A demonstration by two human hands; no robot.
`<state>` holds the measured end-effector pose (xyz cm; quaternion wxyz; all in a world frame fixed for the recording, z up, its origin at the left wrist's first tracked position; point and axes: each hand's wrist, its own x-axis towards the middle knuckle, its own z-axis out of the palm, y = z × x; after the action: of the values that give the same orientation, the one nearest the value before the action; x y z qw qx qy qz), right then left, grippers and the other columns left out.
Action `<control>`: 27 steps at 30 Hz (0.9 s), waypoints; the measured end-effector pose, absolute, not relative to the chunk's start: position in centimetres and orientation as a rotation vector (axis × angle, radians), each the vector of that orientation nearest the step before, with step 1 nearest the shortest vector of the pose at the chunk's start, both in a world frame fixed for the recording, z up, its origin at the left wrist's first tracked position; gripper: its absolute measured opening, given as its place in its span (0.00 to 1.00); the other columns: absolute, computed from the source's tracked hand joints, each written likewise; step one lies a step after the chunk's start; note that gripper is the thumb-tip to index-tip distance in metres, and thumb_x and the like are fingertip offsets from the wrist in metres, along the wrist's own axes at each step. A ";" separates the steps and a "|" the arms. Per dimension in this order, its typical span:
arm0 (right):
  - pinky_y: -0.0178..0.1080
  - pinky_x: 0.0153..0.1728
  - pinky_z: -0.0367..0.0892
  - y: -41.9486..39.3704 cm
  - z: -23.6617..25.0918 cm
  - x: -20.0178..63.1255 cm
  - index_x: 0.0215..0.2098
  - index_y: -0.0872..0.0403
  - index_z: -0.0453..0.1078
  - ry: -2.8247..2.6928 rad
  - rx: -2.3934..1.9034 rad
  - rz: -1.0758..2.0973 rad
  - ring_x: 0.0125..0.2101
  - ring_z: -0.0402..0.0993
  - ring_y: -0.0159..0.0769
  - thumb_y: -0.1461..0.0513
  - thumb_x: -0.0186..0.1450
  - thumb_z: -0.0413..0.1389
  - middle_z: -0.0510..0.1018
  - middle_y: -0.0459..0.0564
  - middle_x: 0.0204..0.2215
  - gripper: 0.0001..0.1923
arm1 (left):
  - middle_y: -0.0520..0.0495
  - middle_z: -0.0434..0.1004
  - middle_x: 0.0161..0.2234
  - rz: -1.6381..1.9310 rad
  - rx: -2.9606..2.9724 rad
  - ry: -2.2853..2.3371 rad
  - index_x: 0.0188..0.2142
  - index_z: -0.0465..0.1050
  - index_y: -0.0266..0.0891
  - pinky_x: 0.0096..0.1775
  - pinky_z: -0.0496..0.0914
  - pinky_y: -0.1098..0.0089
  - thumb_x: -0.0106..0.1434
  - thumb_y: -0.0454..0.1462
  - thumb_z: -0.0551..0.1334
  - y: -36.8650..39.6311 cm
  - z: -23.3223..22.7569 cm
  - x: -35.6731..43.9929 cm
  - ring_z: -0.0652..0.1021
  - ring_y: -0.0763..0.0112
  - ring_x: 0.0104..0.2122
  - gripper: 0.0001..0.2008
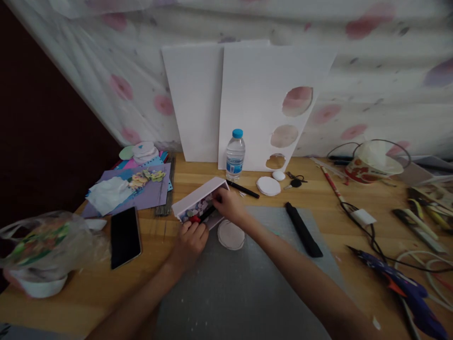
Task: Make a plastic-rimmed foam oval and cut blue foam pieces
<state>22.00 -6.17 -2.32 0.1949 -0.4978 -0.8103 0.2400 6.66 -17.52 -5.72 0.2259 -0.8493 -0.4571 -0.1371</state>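
white box point(198, 200) on grey mat point(247, 283), wooden table point(106, 283), floral wall point(354, 118).

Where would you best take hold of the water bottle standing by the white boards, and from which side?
Grip the water bottle around its clear body, below the blue cap, coming from the front or its right side. It stands upright with boards directly behind it and the white box low at its left front, so fingers probably wrap most freely from the open desk side.
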 end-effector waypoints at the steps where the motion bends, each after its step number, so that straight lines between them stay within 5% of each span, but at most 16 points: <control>1: 0.34 0.31 0.66 -6.1 -2.4 22.1 0.37 0.56 0.70 -2.254 -1.375 0.695 0.31 0.76 0.34 0.66 0.65 0.52 0.80 0.49 0.32 0.05 | 0.47 0.69 0.25 -0.379 -2.343 -1.265 0.32 0.72 0.36 0.36 0.61 0.62 0.68 0.27 0.48 -17.5 -5.7 6.7 0.69 0.65 0.28 0.16; 5: 0.32 0.30 0.66 -6.3 -2.3 22.5 0.40 0.56 0.68 -2.225 -1.350 0.735 0.28 0.75 0.30 0.64 0.68 0.50 0.79 0.47 0.31 0.07 | 0.46 0.69 0.26 -0.380 -2.349 -1.277 0.31 0.72 0.35 0.36 0.61 0.62 0.68 0.28 0.48 -17.5 -5.6 6.6 0.69 0.64 0.28 0.15; 13: 0.41 0.39 0.67 -7.9 -1.4 21.0 0.39 0.57 0.72 -2.277 -1.542 0.665 0.40 0.76 0.43 0.67 0.63 0.53 0.78 0.58 0.39 0.07 | 0.46 0.69 0.25 -0.383 -2.336 -1.275 0.31 0.73 0.34 0.37 0.61 0.61 0.68 0.27 0.50 -17.6 -6.1 6.8 0.68 0.64 0.28 0.14; 19: 0.45 0.41 0.72 -7.1 -1.6 19.6 0.45 0.57 0.70 -2.289 -1.638 0.718 0.40 0.75 0.37 0.57 0.68 0.55 0.76 0.51 0.42 0.12 | 0.46 0.70 0.25 -0.383 -2.340 -1.291 0.29 0.72 0.36 0.37 0.61 0.61 0.68 0.28 0.48 -17.5 -6.0 6.8 0.68 0.64 0.28 0.17; 27: 0.37 0.36 0.65 -7.5 -1.6 20.5 0.33 0.55 0.69 -2.132 -1.440 0.764 0.35 0.73 0.37 0.67 0.60 0.55 0.77 0.50 0.33 0.03 | 0.47 0.70 0.26 -0.397 -2.368 -1.312 0.31 0.72 0.36 0.38 0.62 0.61 0.68 0.28 0.49 -17.5 -6.3 6.6 0.70 0.65 0.29 0.15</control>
<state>20.49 -7.53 -1.61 0.2270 -0.5225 -0.7737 0.2772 6.61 -17.47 -6.32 0.2015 -0.8477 -0.4697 -0.1422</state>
